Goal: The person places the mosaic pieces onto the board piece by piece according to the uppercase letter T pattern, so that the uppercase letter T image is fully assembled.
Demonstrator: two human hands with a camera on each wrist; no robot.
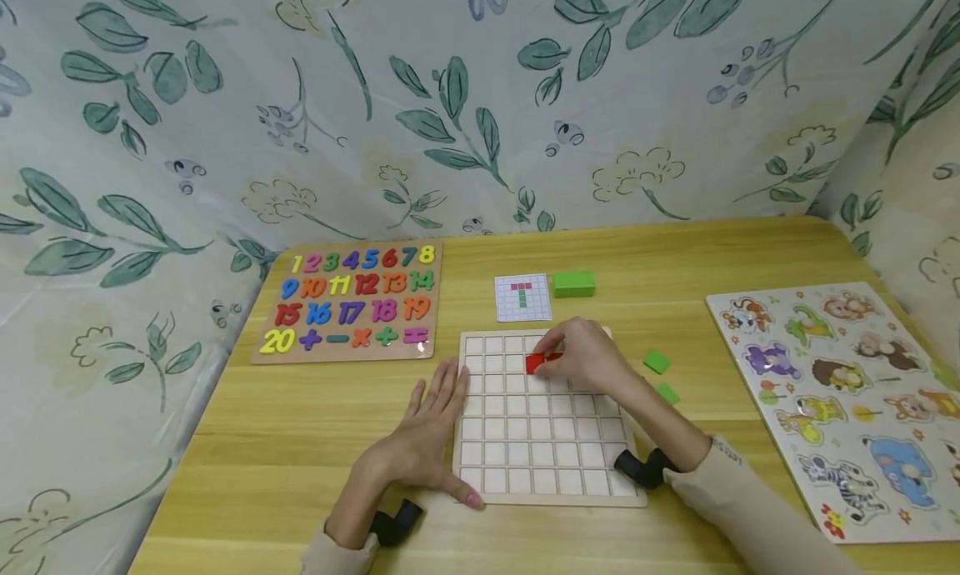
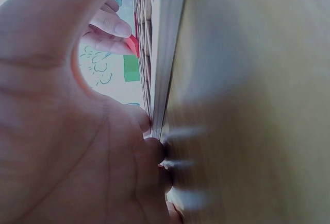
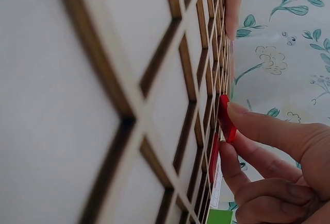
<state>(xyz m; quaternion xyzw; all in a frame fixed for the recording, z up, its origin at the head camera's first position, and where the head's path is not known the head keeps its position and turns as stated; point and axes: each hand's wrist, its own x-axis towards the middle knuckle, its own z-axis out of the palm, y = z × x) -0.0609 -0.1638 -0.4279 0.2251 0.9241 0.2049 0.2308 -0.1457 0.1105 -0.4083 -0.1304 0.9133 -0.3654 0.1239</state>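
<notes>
A pale wooden grid board [image 1: 547, 504] with white square cells lies on the table. My right hand [image 1: 592, 358] is over its upper part and pinches a red square tile [image 3: 226, 118] between thumb and fingers, tilted at the grid. Just right of it, a second red tile [image 3: 214, 157] sits low in the grid, partly covered by the hand in the head view. Along the board's left edge rests my left hand [image 1: 423, 437], fingers spread and thumb at the near left corner.
Beyond the board are a card [image 1: 522, 315] with a red and green T pattern and a green block [image 1: 573, 284]. Two green tiles [image 1: 656, 362] lie to the right. A number puzzle [image 1: 345, 354] stands left, an animal puzzle [image 1: 832, 408] far right.
</notes>
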